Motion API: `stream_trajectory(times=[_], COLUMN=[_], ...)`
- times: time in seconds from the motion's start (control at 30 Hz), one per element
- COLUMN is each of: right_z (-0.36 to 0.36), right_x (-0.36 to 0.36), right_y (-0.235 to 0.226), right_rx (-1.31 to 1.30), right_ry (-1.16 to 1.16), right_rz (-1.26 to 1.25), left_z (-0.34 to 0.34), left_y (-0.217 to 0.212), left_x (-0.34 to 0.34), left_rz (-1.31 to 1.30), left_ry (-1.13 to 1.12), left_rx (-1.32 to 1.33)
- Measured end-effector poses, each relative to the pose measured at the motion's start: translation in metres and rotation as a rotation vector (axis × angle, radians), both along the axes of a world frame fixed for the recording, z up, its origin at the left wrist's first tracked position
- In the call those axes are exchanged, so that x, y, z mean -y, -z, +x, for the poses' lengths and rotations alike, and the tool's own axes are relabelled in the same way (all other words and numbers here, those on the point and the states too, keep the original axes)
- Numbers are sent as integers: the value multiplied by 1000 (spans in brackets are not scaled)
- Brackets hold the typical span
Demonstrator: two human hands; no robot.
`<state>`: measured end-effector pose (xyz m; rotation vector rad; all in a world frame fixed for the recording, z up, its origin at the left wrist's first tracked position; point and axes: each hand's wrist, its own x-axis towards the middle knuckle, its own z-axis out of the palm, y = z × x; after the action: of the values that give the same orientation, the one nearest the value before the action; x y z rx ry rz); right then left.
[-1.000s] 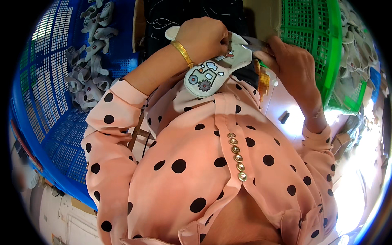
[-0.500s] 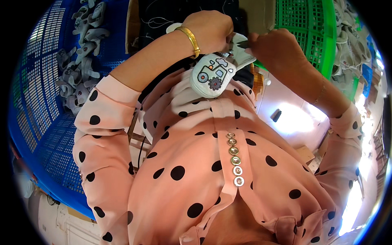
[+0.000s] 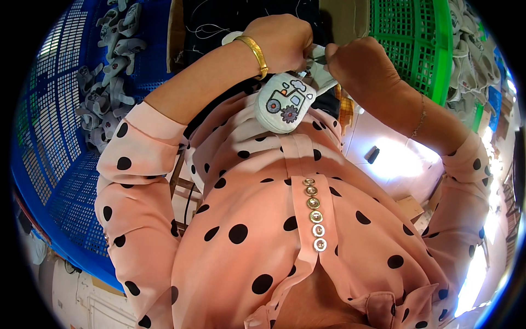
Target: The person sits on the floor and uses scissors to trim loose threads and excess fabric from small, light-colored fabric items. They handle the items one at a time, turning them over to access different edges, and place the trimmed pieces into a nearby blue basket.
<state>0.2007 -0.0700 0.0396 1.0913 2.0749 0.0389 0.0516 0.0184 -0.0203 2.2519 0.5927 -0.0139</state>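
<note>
Both hands work one small grey fabric piece, a padded item with a tractor motif embroidered on its face, held high in front of the chest of the person's pink dotted blouse. The left hand, wearing a gold bangle at the wrist, is clenched around the upper edge of the piece. The right hand pinches a narrow grey part of the same piece between thumb and fingertips, just beside the left hand; the two hands are touching or nearly so. The embroidered face hangs below the grip and points toward the camera. The exact operation at the pinch point is hidden by the fingers; it may be a pulling or turning of the fabric, but this cannot be confirmed. Judged progress: the piece is taken up and in mid-handling, and it is not yet placed in either crate. A blue crate on the person's left holds a pile of similar grey pieces. A green crate stands on the right, with more grey pieces lying beyond it toward the rim of the view. Which pile is finished stock and which is still to be handled cannot be told, so the share of work remaining is unknown.
</note>
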Motion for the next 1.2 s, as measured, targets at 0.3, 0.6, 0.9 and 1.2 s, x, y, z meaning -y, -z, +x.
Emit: stream_trajectory(times=[0.3,0.6,0.9,1.2], right_z=[-6,7,-3,4], right_x=[-2,9,53,40], right_y=[3,-8,0,21], right_rx=[45,-186,-1057,-1434], right_ry=[11,167,1058,1138], right_rz=[-11,189,275,289], left_z=[-3,-15,-35,-104], left_y=[4,1,-9,-22], left_x=[3,12,29,-22], left_rz=[17,19,-90,531], left_ry=[-24,-97,-398,-785], left_rx=[7,15,181,354])
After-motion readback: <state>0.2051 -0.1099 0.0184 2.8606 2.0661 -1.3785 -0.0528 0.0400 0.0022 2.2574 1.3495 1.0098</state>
